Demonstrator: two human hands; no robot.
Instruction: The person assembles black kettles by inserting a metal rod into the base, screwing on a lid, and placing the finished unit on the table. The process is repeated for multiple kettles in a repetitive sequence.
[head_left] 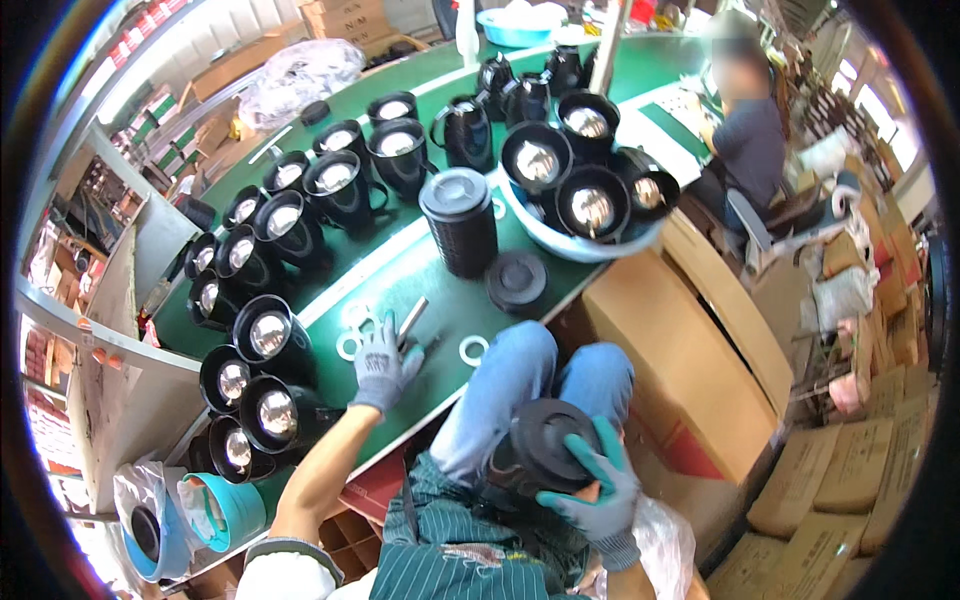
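My left hand (385, 368), in a grey glove, reaches over the green table with its fingers stretched out. Its fingertips are at a few white rings (349, 345). A short metal-looking rod (413, 316) lies between its thumb and forefinger; whether it is gripped I cannot tell. In my lap, my right hand (600, 490), gloved in grey and teal, curls round the edge of a round black lid (553, 440). Under this lid is a dark body, mostly hidden. Another white ring (473, 350) lies near the table edge, beside my knee.
Many black jugs with silvery insides (333, 180) stand on the left and far table. A pale blue basin (590, 245) holds several more. Stacked black lids (460, 190) and one loose lid (517, 280) stand ahead. A cardboard box (680, 350) is right; a seated person (750, 140) works beyond.
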